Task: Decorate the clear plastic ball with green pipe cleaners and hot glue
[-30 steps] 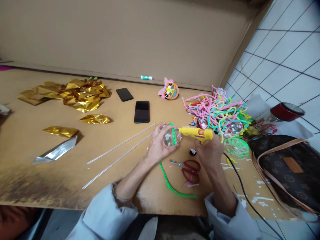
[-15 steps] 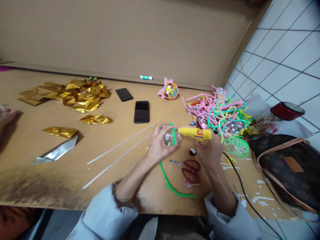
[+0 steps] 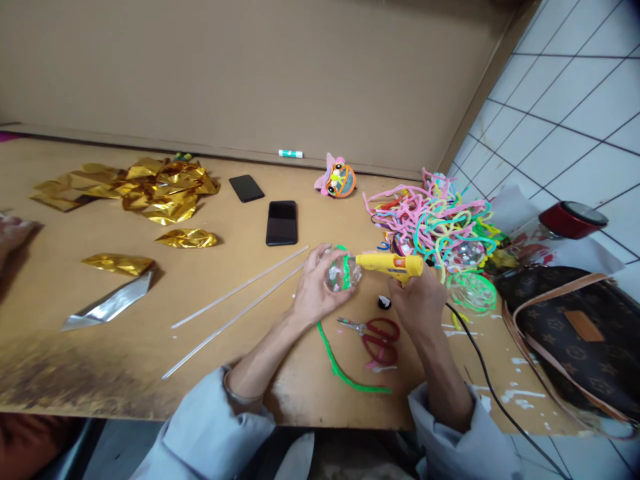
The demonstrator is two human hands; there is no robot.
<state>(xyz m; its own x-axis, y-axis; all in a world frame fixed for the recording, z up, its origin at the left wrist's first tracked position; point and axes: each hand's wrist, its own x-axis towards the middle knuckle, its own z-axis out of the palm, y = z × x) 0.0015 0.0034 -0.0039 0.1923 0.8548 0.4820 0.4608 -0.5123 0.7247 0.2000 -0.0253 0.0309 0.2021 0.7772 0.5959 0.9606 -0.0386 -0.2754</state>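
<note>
My left hand [image 3: 317, 287] is wrapped round a clear plastic ball [image 3: 354, 275] that has a green pipe cleaner [image 3: 346, 267] running over it. In my right hand [image 3: 420, 300] is a yellow hot glue gun [image 3: 390, 264], its nozzle against or very near the ball's green strip; I cannot tell whether they touch. A loose green pipe cleaner end [image 3: 345, 379] curves over the table below my left hand. Scissors with red handles [image 3: 381, 340] lie between my forearms. A small black-and-white piece [image 3: 385, 303] sits just under the glue gun.
Colourful pipe cleaners [image 3: 435, 217] are heaped at right, near a brown handbag [image 3: 575, 333] and a red-lidded bottle [image 3: 573, 220]. Two phones [image 3: 281, 223], clear glue sticks [image 3: 235, 307], gold foil [image 3: 165, 187] and a decorated ball [image 3: 340, 179] lie around. Another person's hand [image 3: 15, 233] rests far left.
The view has shifted very slightly, so everything sits a little further left. My hands, the ball and the glue gun keep the same position relative to each other.
</note>
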